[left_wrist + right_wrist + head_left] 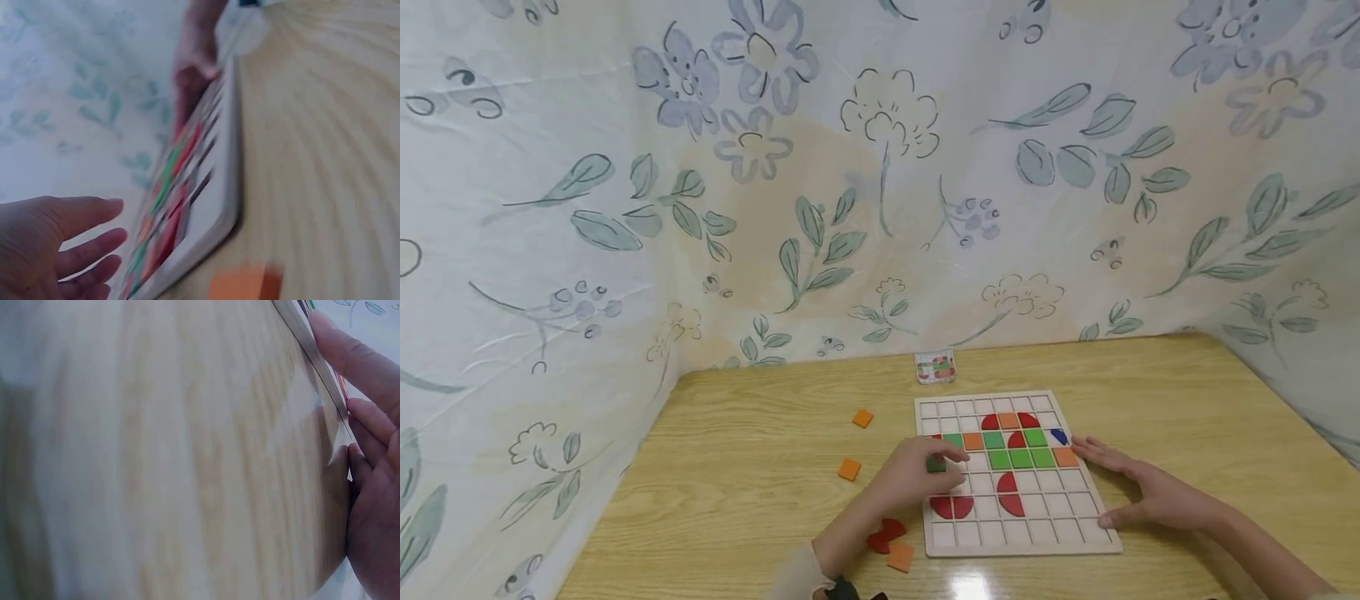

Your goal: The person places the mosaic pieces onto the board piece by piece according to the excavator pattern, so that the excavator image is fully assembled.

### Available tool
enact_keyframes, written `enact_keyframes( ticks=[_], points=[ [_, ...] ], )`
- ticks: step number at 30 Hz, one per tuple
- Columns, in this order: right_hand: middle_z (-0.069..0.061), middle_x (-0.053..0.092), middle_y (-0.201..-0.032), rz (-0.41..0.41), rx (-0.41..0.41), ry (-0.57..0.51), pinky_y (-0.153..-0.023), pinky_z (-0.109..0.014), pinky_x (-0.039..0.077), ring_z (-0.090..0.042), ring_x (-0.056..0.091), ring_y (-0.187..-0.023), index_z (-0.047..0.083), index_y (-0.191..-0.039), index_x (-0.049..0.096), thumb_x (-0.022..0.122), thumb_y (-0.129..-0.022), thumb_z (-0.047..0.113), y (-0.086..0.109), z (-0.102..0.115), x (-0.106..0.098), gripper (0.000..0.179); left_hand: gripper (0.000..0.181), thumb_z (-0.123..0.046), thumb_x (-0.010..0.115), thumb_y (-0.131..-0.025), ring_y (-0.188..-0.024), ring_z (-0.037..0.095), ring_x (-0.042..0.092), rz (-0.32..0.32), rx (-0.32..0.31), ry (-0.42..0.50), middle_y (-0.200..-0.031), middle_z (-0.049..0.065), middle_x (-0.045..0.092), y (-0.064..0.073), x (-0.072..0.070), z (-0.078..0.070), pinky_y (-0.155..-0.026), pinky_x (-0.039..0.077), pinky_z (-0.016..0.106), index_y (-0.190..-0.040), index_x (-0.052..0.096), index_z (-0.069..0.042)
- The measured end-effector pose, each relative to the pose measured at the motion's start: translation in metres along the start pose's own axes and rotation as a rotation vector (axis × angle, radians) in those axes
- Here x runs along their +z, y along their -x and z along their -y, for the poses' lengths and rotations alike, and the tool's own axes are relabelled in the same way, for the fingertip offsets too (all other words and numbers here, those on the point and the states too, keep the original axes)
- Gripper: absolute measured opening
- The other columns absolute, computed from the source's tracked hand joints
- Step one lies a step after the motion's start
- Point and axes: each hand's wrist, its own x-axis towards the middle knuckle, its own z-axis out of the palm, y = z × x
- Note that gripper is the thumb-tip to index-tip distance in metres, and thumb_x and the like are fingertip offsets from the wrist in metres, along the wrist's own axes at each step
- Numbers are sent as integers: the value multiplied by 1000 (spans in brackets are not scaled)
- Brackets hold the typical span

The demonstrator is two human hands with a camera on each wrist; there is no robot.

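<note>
A pale wooden grid board (1060, 531) lies on the table, partly filled with coloured tiles. Over its left side, my left hand (910, 473) holds its thumb and index finger apart with nothing between them. Under those fingers is a dark green tile (934, 465), partly covered. Bright green squares (1021, 458), an orange square (1065, 457) and a blue piece (1059, 437) sit in the middle rows. Red quarter-rounds (1011, 504) lie in lower cells. My right hand (1165, 496) touches the board's right edge with fingertips and thumb, fingers extended, as the right wrist view (369, 425) also shows.
Left of the board lie two orange squares (849, 469), one farther back. Loose red pieces (887, 533) and a light orange square (900, 557) are near its lower left corner. A small pattern card (935, 367) stands behind the board, before a floral cloth (880, 250).
</note>
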Motion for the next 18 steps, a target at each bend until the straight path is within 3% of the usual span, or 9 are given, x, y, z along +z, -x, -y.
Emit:
enact_keyframes(
  ticks=[4, 6, 8, 11, 15, 18],
  points=[
    [-18, 22, -150, 1, -9, 1, -94, -55, 34, 30, 5, -118, 22, -145, 31, 72, -74, 40, 0, -1, 1, 84, 19, -20, 70, -82, -85, 8, 53, -19, -50, 0, -98, -7, 67, 21, -23, 10, -72, 45, 23, -101, 70, -18],
    [-19, 21, -150, 4, -11, -15, -93, -59, 32, 31, 5, -118, 21, -145, 31, 73, -74, 38, 0, -2, 1, 84, 18, -19, 71, -81, -87, 9, 54, -24, -61, -21, -98, -8, 67, 33, -32, 16, -75, 45, 24, -99, 71, -18],
    [-17, 22, -150, 0, -4, 9, -93, -54, 35, 31, 5, -118, 22, -145, 31, 72, -74, 40, 1, -2, 1, 84, 17, -20, 70, -82, -87, 8, 54, -19, -78, -47, -98, -10, 67, 45, -39, 23, -76, 45, 25, -98, 71, -20],
    [-19, 20, -150, 5, -7, -28, -92, -63, 31, 31, 5, -118, 21, -145, 31, 73, -74, 38, 0, -1, 1, 84, 16, -23, 71, -81, -86, 7, 55, -18, -88, -79, -97, -11, 67, 63, -48, 31, -77, 45, 25, -97, 71, -21],
    [-22, 17, -150, 13, -10, -90, -88, -74, 21, 32, 5, -117, 20, -145, 31, 73, -74, 35, 0, -1, 1, 84, 20, -26, 73, -78, -85, 7, 55, -12, -88, -59, -96, -10, 67, 86, -56, 39, -76, 45, 24, -97, 71, -20],
    [-23, 17, -150, 16, -7, -97, -87, -74, 20, 32, 5, -116, 20, -145, 31, 73, -74, 35, 0, -1, 2, 83, 24, -30, 74, -77, -87, 4, 57, 22, -92, -19, -96, -10, 66, 103, -59, 43, -78, 46, 23, -98, 70, -18]
  ],
)
